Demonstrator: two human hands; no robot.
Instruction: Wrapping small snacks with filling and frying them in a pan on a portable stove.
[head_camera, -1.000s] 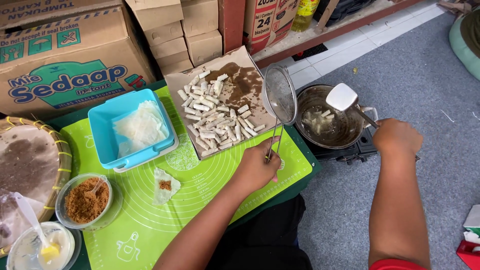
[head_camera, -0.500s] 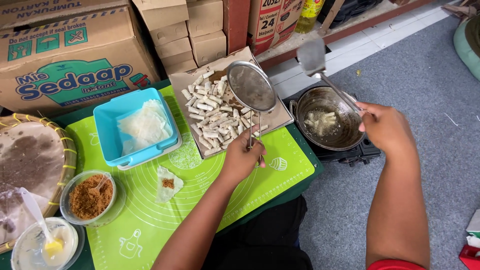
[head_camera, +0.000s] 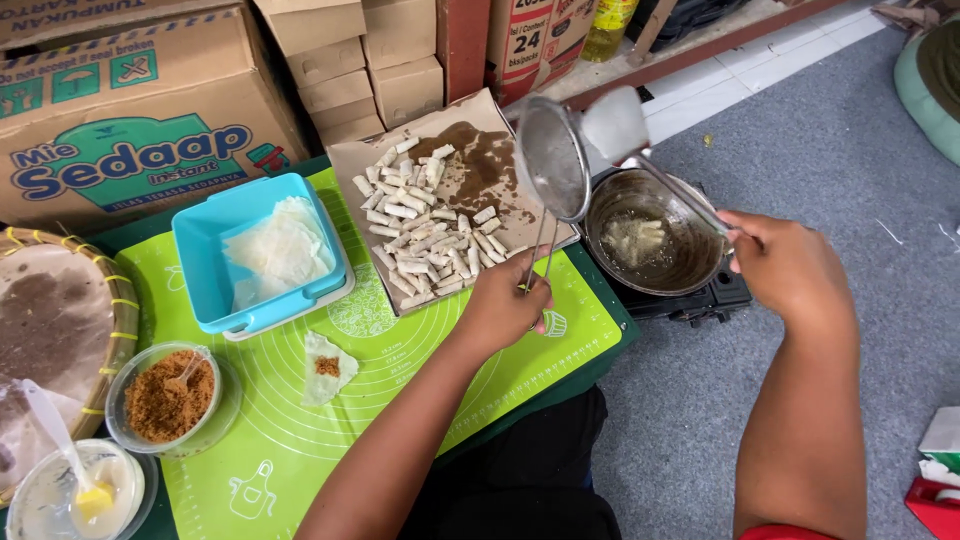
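Note:
My left hand (head_camera: 505, 305) grips the wire handle of a round mesh strainer (head_camera: 552, 158), held upright above the edge of a cardboard tray. My right hand (head_camera: 785, 262) holds the handle of a white spatula (head_camera: 616, 122), lifted beside the strainer's mesh. Below them a dark frying pan (head_camera: 692, 262) with oil and a few pale rolls sits on a small black stove (head_camera: 722, 296). The brown cardboard tray (head_camera: 352, 156) holds several small fried rolls (head_camera: 420, 235) and shows dark oil stains.
A green mat (head_camera: 400, 360) covers the low table. On it are a blue box of white wrappers (head_camera: 196, 262), one filled wrapper (head_camera: 328, 366), a bowl of brown filling (head_camera: 166, 396), a cup with a brush (head_camera: 70, 490) and a woven tray (head_camera: 122, 320). Cardboard boxes (head_camera: 140, 100) stand behind.
Both hands rose. The strainer swung up from the mat to upright over the tray's edge. The spatula left the pan and now sits beside the strainer.

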